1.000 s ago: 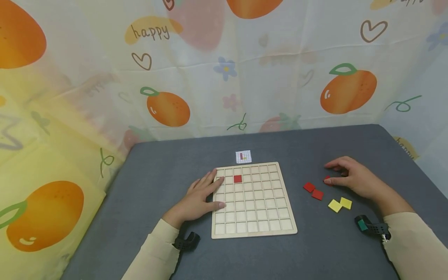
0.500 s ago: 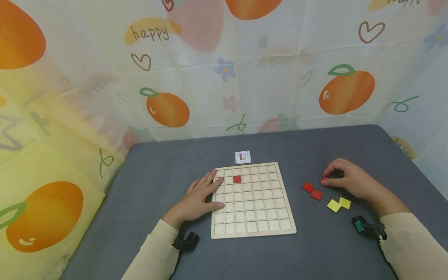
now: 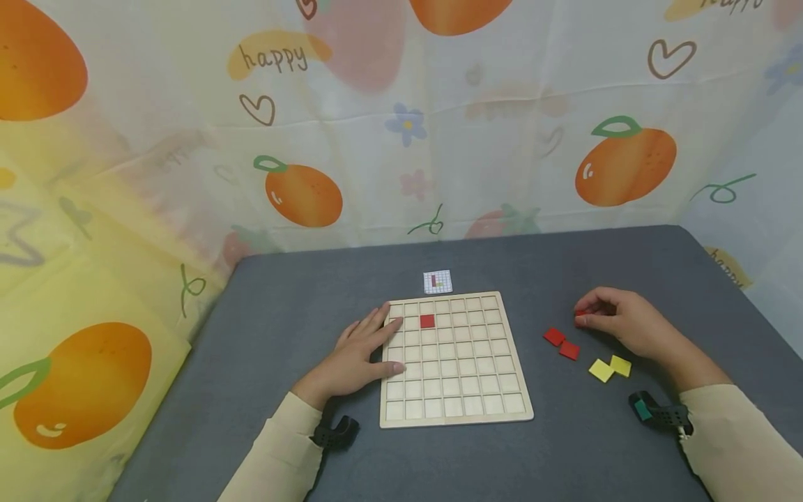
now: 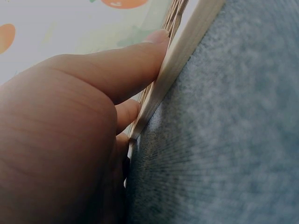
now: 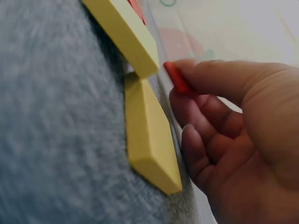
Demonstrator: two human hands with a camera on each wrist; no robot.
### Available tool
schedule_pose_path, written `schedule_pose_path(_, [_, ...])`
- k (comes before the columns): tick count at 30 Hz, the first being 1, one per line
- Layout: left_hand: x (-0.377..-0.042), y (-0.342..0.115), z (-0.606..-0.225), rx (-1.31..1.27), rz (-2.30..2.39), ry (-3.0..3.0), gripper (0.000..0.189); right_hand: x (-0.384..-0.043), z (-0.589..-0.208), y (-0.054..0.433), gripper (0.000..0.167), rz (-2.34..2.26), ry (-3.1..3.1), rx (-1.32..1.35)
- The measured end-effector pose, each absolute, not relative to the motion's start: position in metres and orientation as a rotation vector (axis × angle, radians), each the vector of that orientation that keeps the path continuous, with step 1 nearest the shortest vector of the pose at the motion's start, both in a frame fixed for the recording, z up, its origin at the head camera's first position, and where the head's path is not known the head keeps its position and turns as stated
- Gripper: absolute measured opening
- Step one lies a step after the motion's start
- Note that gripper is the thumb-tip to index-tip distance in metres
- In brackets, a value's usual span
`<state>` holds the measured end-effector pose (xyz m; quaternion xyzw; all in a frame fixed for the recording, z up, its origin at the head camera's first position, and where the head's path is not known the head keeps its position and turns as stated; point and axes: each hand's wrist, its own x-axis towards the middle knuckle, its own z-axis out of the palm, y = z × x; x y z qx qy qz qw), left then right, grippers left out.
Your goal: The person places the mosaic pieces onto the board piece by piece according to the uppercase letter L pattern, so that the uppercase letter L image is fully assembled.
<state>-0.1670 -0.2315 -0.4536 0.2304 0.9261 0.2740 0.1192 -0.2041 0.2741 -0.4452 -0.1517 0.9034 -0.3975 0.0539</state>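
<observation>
The person's right hand [image 3: 633,328] is pinching one red tile [image 5: 177,79] between the thumb and the fingers; this tile is to the right of the wooden grid board [image 3: 473,348], well apart from it. The left hand [image 3: 351,355] is relaxed and grips nothing; it rests on the left edge of the board, with its thumb and fingers spread. On the board, another red tile [image 3: 427,321] sits in the second row from the far edge, in the third compartment from the left. Near the right hand, on the grey counter [image 3: 301,286], there are two loose red tiles [image 3: 569,350] side by side and two yellow tiles [image 3: 601,371], which meet at their corners. A small printed card [image 3: 438,282] lies just beyond the board's far edge.
</observation>
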Motion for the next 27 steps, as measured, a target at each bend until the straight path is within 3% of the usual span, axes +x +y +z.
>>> schedule_pose_path(27, [-0.166,-0.231,-0.452,0.681,0.814,2.708,0.091,-0.185,-0.431,0.223,0.010,-1.471,2.586,-0.546])
